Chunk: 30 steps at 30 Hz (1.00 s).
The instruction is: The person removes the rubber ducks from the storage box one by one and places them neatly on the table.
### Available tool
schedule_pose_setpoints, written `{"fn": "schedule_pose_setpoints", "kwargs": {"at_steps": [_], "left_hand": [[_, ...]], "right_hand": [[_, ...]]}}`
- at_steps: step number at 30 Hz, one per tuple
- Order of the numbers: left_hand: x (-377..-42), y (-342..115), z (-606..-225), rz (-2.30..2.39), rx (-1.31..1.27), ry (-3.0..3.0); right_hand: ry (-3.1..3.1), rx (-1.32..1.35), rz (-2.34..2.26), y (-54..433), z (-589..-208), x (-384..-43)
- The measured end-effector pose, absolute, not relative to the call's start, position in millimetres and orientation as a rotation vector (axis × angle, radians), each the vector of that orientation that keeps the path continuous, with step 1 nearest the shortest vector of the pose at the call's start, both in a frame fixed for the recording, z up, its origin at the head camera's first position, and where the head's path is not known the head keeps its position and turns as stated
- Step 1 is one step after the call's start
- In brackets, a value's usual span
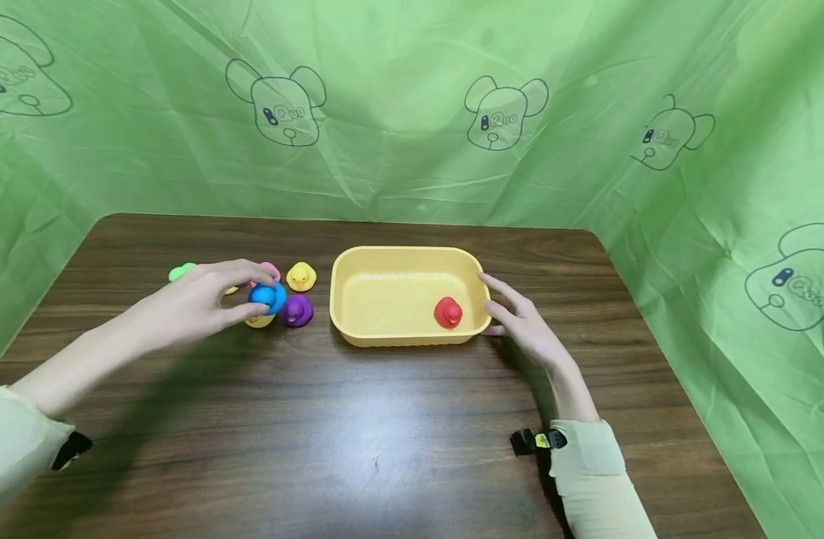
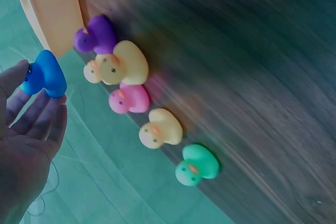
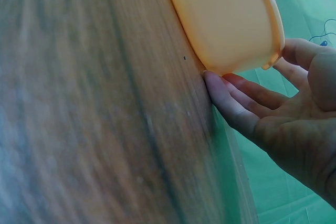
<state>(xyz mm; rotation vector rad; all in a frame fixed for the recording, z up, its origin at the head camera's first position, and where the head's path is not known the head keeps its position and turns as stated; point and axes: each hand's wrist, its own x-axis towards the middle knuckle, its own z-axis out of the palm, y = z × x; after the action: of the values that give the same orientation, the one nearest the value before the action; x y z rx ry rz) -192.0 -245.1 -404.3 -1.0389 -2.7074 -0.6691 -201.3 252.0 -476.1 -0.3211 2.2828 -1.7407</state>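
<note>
My left hand [image 1: 212, 296] pinches a blue rubber duck [image 1: 267, 297] between thumb and fingertips, raised above the other ducks. In the left wrist view the same blue duck [image 2: 44, 74] is held clear of the table. Below and around it stand a purple duck [image 1: 296, 310], a yellow duck [image 1: 301, 277], a pink duck [image 1: 271, 270] and a green duck [image 1: 181, 272], some partly covered by the hand. My right hand [image 1: 529, 326] touches the right end of a yellow plastic basin [image 1: 398, 340] with extended fingers. Inside the basin, towards its right, sits a red duck [image 1: 448, 313].
The brown wooden table [image 1: 378, 442] carries the basin and ducks. A green curtain [image 1: 398, 172] with printed bear faces hangs behind the table and along its sides. In the left wrist view another yellow duck [image 2: 163, 127] stands between the pink and green ones.
</note>
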Motion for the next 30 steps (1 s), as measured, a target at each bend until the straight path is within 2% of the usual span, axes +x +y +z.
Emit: {"fn": "schedule_pose_setpoints", "kwargs": {"at_steps": [19, 30], "left_hand": [[-187.8, -293.7, -419.2, -0.579, -0.883, -2.759], [-192.9, -311.5, -437.8, -0.523, -0.930, -2.721]], "right_hand": [[2.274, -0.310, -1.745, 251.8, -476.0, -200.1], [2.300, -0.319, -1.720, 252.3, -475.2, -200.1]]}}
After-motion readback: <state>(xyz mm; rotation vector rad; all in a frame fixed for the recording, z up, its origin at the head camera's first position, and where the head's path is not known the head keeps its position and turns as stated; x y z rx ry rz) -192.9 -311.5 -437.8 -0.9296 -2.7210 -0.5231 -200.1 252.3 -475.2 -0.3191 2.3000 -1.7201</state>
